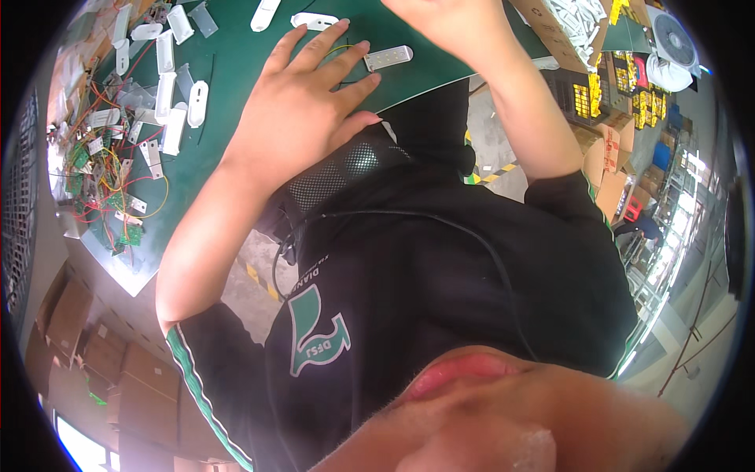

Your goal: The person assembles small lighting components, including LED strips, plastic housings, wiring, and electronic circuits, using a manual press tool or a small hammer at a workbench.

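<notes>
My left hand (311, 106) lies palm down over the green tabletop (236, 67), its fingers spread apart. By its fingertips is a small white strip with a row of light dots (389, 58), and a thin yellow wire runs from the strip toward the fingers. A white oblong housing (314, 21) sits just beyond the middle fingertips, and a second white housing (265, 14) is farther off to its left. My right hand (448, 20) is at the top edge of the view. The frame cuts off its fingers, so what they hold, if anything, is hidden.
On the left of the table are several white housings (165, 98) and clear covers. A tangle of green circuit boards (126, 234) and coloured wires lies nearer. At the right, a cardboard box (554, 35) holds many white parts, beside a fan (675, 39). Cartons (145, 393) stand at lower left.
</notes>
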